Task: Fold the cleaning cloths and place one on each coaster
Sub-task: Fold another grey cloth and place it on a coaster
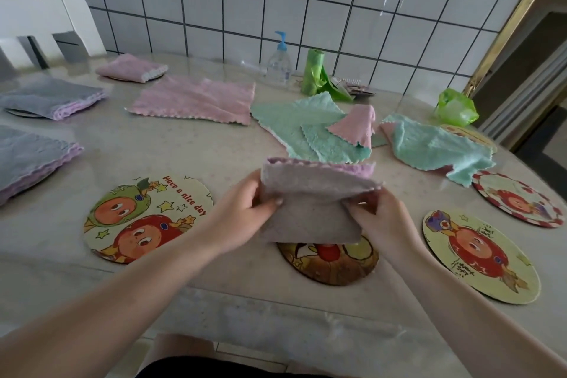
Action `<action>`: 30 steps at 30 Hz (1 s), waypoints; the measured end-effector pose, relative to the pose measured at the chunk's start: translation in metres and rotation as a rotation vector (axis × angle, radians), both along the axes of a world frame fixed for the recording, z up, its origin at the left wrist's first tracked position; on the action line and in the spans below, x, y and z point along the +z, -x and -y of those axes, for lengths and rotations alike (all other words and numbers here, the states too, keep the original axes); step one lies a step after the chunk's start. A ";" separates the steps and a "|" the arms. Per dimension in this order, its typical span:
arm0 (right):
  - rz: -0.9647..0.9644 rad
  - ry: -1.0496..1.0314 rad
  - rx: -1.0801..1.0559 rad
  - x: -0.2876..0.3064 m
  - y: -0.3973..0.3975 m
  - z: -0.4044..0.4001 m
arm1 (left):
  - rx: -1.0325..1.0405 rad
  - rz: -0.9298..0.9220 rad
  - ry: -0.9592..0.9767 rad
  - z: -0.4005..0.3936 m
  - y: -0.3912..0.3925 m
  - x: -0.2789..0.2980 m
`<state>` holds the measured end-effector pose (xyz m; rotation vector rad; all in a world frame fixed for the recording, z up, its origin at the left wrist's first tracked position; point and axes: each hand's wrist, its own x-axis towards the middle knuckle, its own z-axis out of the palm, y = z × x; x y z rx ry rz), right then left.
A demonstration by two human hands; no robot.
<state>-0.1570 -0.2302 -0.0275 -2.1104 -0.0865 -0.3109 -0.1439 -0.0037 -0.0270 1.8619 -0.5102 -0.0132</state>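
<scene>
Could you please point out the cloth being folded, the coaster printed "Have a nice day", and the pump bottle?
grey cloth (310,209), head view, its front face.
"Have a nice day" coaster (147,218), head view, printed middle.
pump bottle (278,66), head view, clear body.

A white tiled wall (306,3) (dark grout) backs the glossy beige table (214,138); white chair (40,27) at left.

grey cloth (310,209) hides most of the brown coaster (331,264).
</scene>
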 end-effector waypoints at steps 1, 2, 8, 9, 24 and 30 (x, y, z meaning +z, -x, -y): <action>-0.033 -0.006 -0.018 -0.002 -0.006 -0.001 | 0.025 -0.025 0.021 0.001 -0.006 -0.002; -0.069 -0.002 -0.032 -0.004 -0.011 -0.001 | 0.049 -0.045 0.026 0.001 -0.012 -0.003; -0.120 0.022 -0.065 -0.016 -0.024 -0.001 | 0.162 -0.137 -0.153 0.000 -0.037 -0.016; -0.127 0.050 -0.060 -0.017 -0.024 0.000 | 0.152 -0.132 -0.169 0.000 -0.038 -0.016; -0.251 0.217 -0.043 -0.006 -0.040 0.005 | 0.147 -0.107 -0.384 0.002 -0.046 -0.002; -0.062 0.592 -0.005 0.005 -0.026 -0.007 | 0.115 0.285 -0.617 0.015 -0.022 0.006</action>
